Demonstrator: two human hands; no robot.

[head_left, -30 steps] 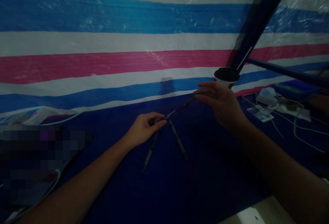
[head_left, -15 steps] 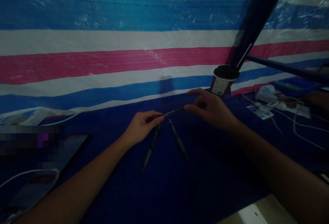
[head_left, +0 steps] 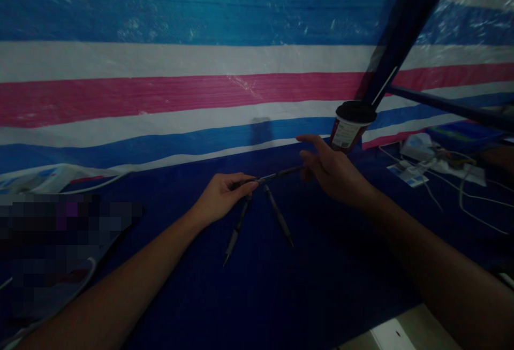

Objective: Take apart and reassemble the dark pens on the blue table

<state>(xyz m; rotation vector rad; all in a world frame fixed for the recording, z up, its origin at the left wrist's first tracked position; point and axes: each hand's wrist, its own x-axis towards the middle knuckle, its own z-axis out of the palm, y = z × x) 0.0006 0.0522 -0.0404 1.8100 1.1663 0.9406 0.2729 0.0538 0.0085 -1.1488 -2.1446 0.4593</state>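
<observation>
- Over the dark blue worktop (head_left: 257, 296), the left hand (head_left: 220, 195) pinches a slim, dark pen-like rod (head_left: 277, 175) between its thumb and fingers.
- At the other end of the rod is the right hand (head_left: 337, 172), its lower fingers curled and its index finger stretched out above; how firmly it grips, I cannot tell.
- The rod is held between the two hands, slanting slightly upward to the right; whether it is one piece or several cannot be made out.
- Below the left hand's fingertips lies the left pen (head_left: 236, 230), its tip pointing toward the wearer and somewhat left.
- Near it, the right pen (head_left: 278, 216) lies with its tip toward the wearer and to the right, so the pair spreads apart at the near ends.
- Just beyond the right hand stands a paper cup (head_left: 346, 135) with a black lid (head_left: 356, 111) and a pale label.
- Farther right, white cables (head_left: 461, 200) trail beside a white packet (head_left: 415, 146).
- Behind everything hangs a sheet (head_left: 180, 93) striped in blue, white and pink, with a dark blue post (head_left: 409, 34) at the right.
- Objects at the far left are blurred out.
</observation>
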